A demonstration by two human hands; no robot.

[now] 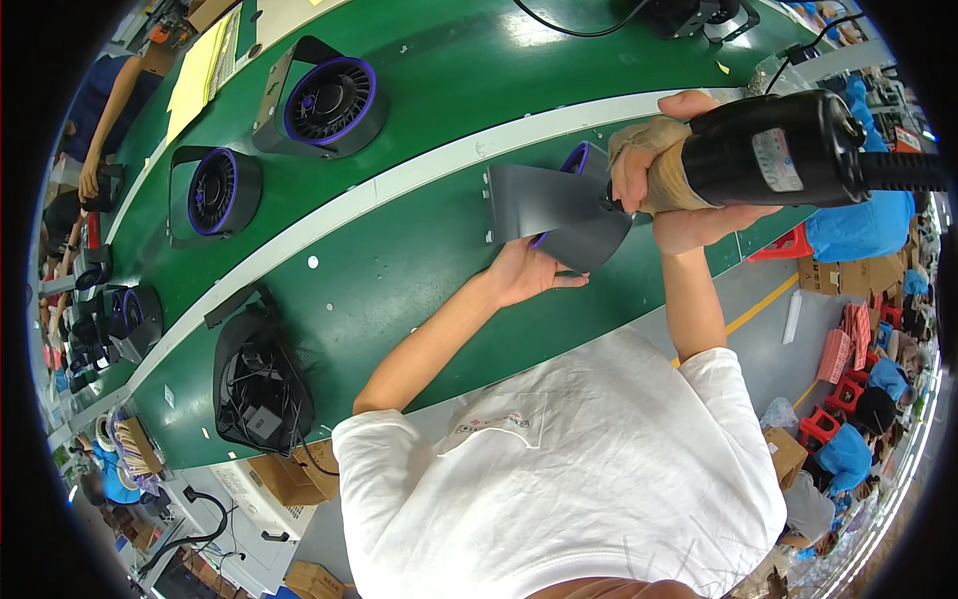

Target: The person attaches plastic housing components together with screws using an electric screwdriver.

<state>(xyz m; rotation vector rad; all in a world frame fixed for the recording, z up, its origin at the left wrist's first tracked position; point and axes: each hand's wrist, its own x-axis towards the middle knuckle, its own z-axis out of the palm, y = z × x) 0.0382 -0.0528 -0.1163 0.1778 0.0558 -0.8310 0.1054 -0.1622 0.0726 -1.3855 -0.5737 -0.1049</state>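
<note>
A dark grey round fan (594, 238) with a purple ring and a wide curved bracket (534, 200) is tilted over the green bench, its front turned mostly away. Holding it from below at the near side is my left hand (521, 278), with some of its fingers hidden behind the housing. My right hand (689, 232) is wrapped round the taped nose of a black electric screwdriver (738, 155). The screwdriver's tip end is at the side of the fan, by the bracket joint; whether it touches a screw cannot be made out.
Two similar fans (334, 105) (215, 192) stand beyond a white rail (399, 180). A black bag (257, 374) of cables lies at left. Yellow sheets (200, 75) are at the far left. The screwdriver's thick cable (903, 172) runs right. Other people work on both sides.
</note>
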